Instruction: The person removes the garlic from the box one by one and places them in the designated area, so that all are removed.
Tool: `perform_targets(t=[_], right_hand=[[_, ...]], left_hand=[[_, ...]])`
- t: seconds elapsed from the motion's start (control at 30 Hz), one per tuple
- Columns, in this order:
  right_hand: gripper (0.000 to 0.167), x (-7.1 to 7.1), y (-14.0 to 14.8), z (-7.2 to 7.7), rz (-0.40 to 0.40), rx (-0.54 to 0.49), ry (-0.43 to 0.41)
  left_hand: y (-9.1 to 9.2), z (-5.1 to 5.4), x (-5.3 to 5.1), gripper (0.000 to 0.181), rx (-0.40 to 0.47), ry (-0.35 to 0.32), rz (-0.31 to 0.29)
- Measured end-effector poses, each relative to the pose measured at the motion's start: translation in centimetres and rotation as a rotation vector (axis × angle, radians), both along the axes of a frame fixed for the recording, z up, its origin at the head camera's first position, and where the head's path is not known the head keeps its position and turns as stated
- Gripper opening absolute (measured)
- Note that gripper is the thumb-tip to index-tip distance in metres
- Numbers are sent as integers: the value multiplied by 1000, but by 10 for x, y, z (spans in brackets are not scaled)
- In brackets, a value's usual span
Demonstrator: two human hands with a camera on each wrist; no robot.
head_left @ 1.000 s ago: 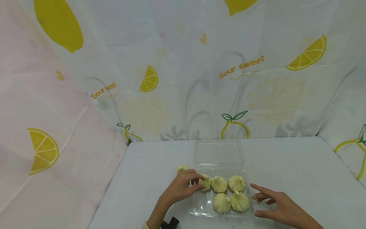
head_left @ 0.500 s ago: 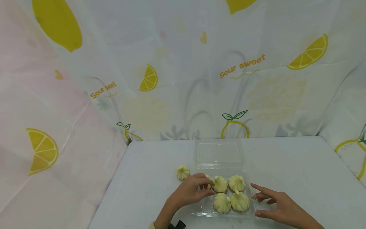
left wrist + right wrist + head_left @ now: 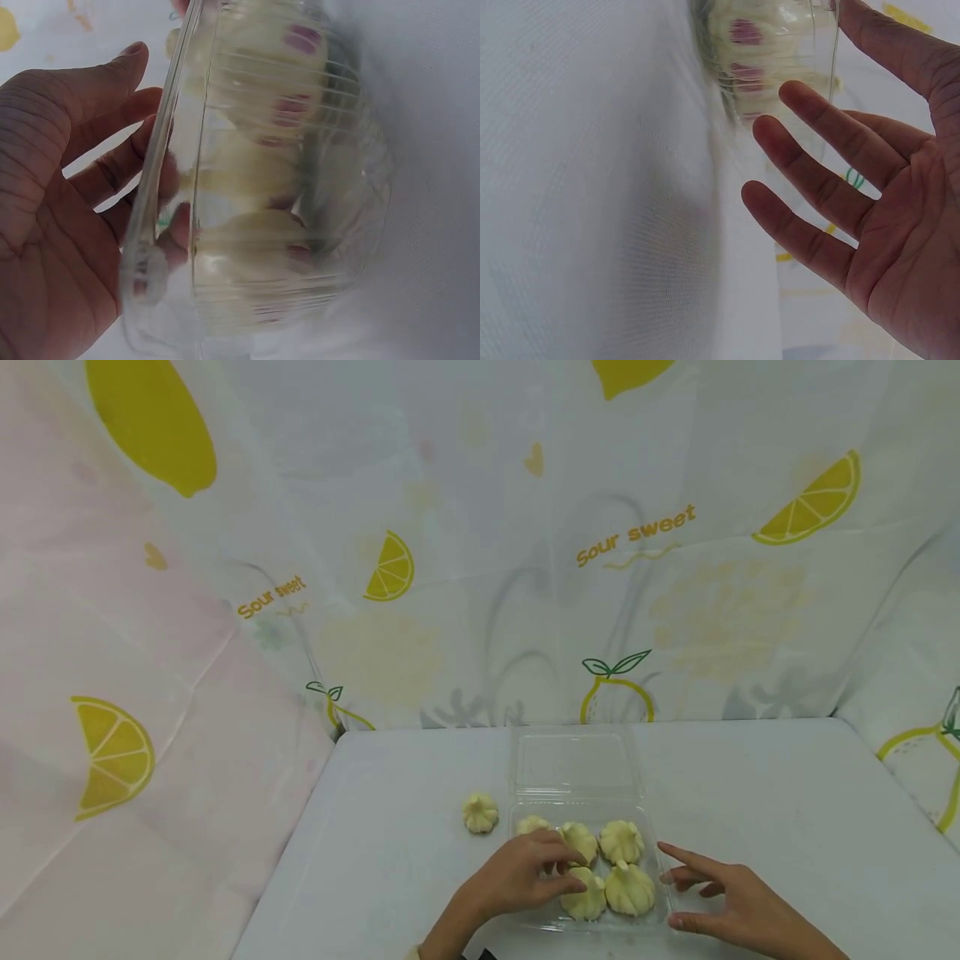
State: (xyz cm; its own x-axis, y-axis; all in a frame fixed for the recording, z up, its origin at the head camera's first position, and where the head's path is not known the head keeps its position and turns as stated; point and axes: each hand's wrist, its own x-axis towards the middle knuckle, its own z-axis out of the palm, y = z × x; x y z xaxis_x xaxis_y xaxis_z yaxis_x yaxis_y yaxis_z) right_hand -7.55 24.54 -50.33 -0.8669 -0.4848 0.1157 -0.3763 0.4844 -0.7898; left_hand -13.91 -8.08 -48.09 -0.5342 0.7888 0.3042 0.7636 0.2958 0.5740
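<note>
A clear plastic clamshell box (image 3: 540, 925) lies with its lid folded back, holding several pale garlic bulbs (image 3: 630, 890) in two rows. My left hand (image 3: 517, 875) reaches over the box's left part, thumb and fingers apart beside the front middle garlic bulb (image 3: 585, 900); whether they touch it is unclear. In the left wrist view, the box wall (image 3: 255, 187) stands in front of some fingers. At the box's right side, my right hand (image 3: 716, 897) has extended fingers, with fingertips close to the wall. Another garlic bulb (image 3: 480, 812) sits on the table left of the box.
The box's transparent lid (image 3: 576, 762) lies toward the back of the white table (image 3: 390, 860). Behind it hangs a lemon-printed curtain (image 3: 480, 568), which also covers both sides.
My left hand has moved right and toward me, from the back left garlic bulb to the front middle one. The loose bulb has come into fuller view. My right hand has stayed put.
</note>
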Motion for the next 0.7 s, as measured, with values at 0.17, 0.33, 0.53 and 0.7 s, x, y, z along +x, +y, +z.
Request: perform_targets(t=[0.17, 0.33, 0.53, 0.7], right_hand=[[75, 0, 0, 1, -13, 25, -31], [74, -1, -1, 1, -4, 12, -30], [75, 1, 0, 0, -13, 10, -40], [74, 1, 0, 0, -8, 3, -29]], left_hand=[[5, 1, 2, 31, -11, 40, -7], [8, 3, 4, 33, -55, 55, -11], [11, 3, 4, 31, -94, 31, -46], [13, 2, 4, 25, -108, 11, -74]])
